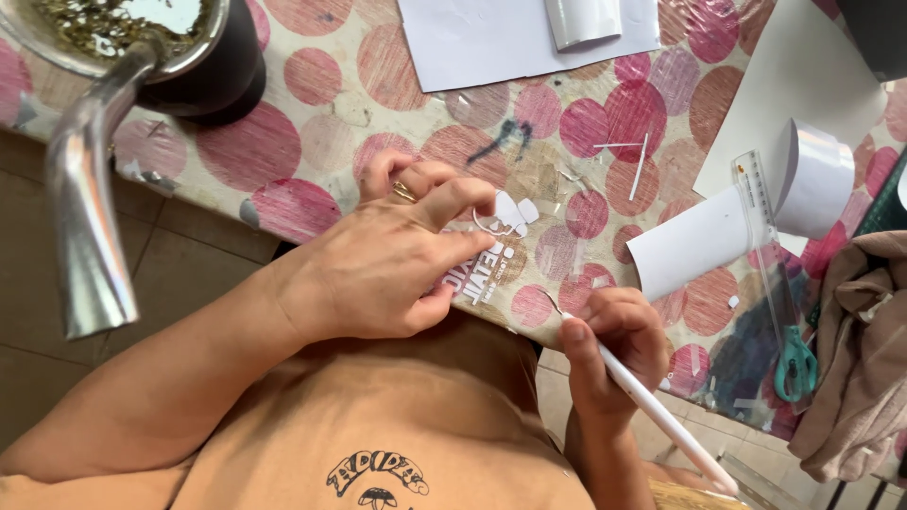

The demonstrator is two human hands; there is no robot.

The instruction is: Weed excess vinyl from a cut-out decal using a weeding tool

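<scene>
Head camera view: the left hand (392,260), fingers bent close together, presses and pinches a white cut-out sticker sheet (491,250) at the near edge of a pink-dotted tablecloth (312,142). At four o'clock from the sheet, the right hand (614,345) grips a slim white pen-like tool (661,416). A clear ruler (765,241) and teal scissors (795,368) lie at three o'clock.

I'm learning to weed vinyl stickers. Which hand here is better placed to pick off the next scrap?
Probably the right hand: it grips the white tool, hooked tip up beside the sticker. The left hand lies on the sticker, pinning it to the table.
</scene>
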